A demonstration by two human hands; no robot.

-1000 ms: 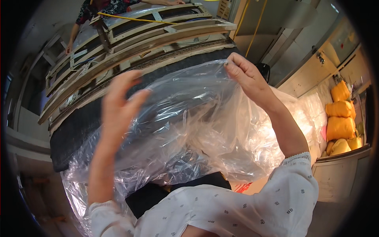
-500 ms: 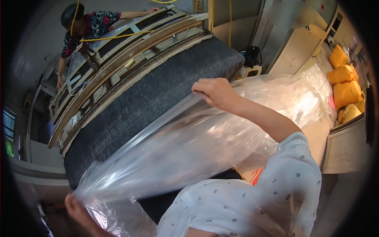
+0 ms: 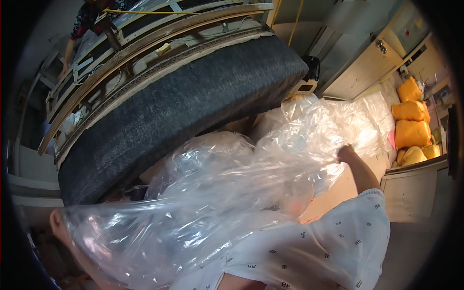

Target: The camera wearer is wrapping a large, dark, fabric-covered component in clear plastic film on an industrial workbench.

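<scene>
A large clear plastic sheet point(image 3: 217, 193) is stretched across the lower middle of the view. My left hand point(image 3: 57, 223) grips its corner at the far lower left. My right hand point(image 3: 346, 153) pinches its other edge at the right, with the white patterned sleeve point(image 3: 333, 241) below. Behind the sheet stands a dark grey upholstered cushion point(image 3: 183, 106) on a wooden furniture frame point(image 3: 145, 43), tilted up to the right.
Another person in a patterned top point(image 3: 84, 19) works at the frame's far upper left. Orange stuffed bags point(image 3: 411, 121) pile up at the right beside a pale cabinet point(image 3: 411, 193). More clear plastic point(image 3: 357, 121) lies on the floor. A yellow cord point(image 3: 140, 10) runs along the frame.
My right hand has dropped from above the cushion down to the right, pulling the plastic with it. My left hand has stayed low at the left, still gripping the sheet's corner.
</scene>
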